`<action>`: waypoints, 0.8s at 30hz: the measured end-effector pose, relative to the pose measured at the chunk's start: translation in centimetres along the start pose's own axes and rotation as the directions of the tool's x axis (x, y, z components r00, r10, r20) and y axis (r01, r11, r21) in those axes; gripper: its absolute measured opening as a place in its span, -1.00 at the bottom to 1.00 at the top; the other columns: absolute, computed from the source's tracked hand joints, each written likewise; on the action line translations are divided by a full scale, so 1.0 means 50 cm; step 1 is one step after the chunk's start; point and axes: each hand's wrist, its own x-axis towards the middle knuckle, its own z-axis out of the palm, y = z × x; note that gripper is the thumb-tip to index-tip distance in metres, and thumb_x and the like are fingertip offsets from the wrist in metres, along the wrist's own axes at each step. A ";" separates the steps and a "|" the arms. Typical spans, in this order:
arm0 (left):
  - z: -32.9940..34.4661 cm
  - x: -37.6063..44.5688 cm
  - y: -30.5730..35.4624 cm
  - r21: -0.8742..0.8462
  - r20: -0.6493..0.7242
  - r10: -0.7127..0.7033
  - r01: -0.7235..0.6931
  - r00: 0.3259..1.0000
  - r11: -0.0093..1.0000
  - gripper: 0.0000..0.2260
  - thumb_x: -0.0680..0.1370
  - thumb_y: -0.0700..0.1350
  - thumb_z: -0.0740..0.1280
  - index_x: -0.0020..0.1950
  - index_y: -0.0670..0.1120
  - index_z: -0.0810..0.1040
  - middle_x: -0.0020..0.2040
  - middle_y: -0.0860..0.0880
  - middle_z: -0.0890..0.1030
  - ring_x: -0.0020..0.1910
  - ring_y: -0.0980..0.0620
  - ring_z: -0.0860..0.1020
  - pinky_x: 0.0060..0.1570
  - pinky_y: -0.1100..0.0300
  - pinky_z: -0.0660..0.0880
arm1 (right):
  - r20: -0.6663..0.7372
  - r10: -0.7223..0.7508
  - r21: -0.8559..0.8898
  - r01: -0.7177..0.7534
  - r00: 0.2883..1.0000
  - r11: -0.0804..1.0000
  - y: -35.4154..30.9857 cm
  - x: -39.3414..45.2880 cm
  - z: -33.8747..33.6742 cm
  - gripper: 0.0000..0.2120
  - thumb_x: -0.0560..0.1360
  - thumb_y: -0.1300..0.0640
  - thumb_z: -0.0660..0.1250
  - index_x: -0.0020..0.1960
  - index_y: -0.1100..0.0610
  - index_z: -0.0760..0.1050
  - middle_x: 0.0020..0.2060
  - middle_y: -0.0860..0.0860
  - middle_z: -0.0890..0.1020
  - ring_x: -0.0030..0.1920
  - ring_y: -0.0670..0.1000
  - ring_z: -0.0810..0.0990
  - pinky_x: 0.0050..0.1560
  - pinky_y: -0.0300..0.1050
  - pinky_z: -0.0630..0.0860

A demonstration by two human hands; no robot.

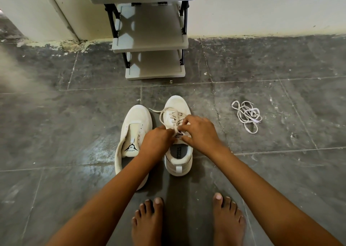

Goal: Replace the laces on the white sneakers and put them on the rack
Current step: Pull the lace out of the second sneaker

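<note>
A dark tiled floor (56,133) is shown, with a grey shoe rack (149,39) standing against the wall; its visible shelves hold no shoes. Two white sneakers are placed side by side on the floor in front of the rack, toes toward it. The left sneaker (133,129) is seen without a lace, its tongue exposed. The right sneaker (177,133) is fitted with a lace (169,114) threaded through its eyelets, the loose ends trailing over the toe area. A loose lace (247,116) is left in a tangled heap on the floor, well apart to the right of the shoes.

The left hand (156,142) is curled, its fingers pinching the lace near the top eyelets of the right sneaker. The right hand (198,131) is likewise closed on the lace, thumb and fingertips gripping it just above the tongue.

Progress is judged as partial: whether the lace in hand is being removed or fitted cannot be told. The left sneaker is still to be laced, and both shoes are still to be set on the rack
</note>
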 end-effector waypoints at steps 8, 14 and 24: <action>0.008 0.002 0.000 0.069 0.032 -0.016 0.014 0.999 0.998 -0.73 0.60 -0.05 0.20 0.24 -0.12 0.49 0.09 -0.15 0.56 0.00 -0.15 0.56 -0.15 0.07 0.42 | -0.196 0.087 0.469 0.015 0.977 0.883 -0.040 0.028 -0.030 -0.83 0.34 0.08 0.47 -0.15 0.17 0.67 -0.24 0.03 0.57 -0.16 0.07 0.58 -0.13 -0.07 0.42; -0.003 -0.004 0.001 0.021 0.024 -0.043 0.043 0.999 0.999 -0.70 0.61 -0.04 0.20 0.30 -0.09 0.48 0.09 -0.15 0.55 0.03 -0.13 0.55 -0.05 0.06 0.47 | -0.152 0.250 0.503 -0.143 0.956 0.852 -0.040 0.050 -0.043 -0.85 0.45 0.05 0.42 -0.04 0.08 0.66 -0.11 -0.04 0.58 -0.13 -0.07 0.51 -0.15 -0.17 0.40; 0.012 -0.021 -0.017 -0.209 -0.153 -0.143 0.109 0.978 0.972 -0.74 0.56 -0.02 0.27 0.18 -0.10 0.58 -0.03 -0.10 0.63 -0.09 -0.06 0.59 -0.12 0.12 0.45 | 0.155 0.390 0.567 -0.405 0.908 0.717 0.005 -0.016 0.023 -0.24 0.42 0.06 0.44 0.50 0.11 0.14 0.36 0.10 0.41 0.31 0.09 0.44 0.31 -0.03 0.40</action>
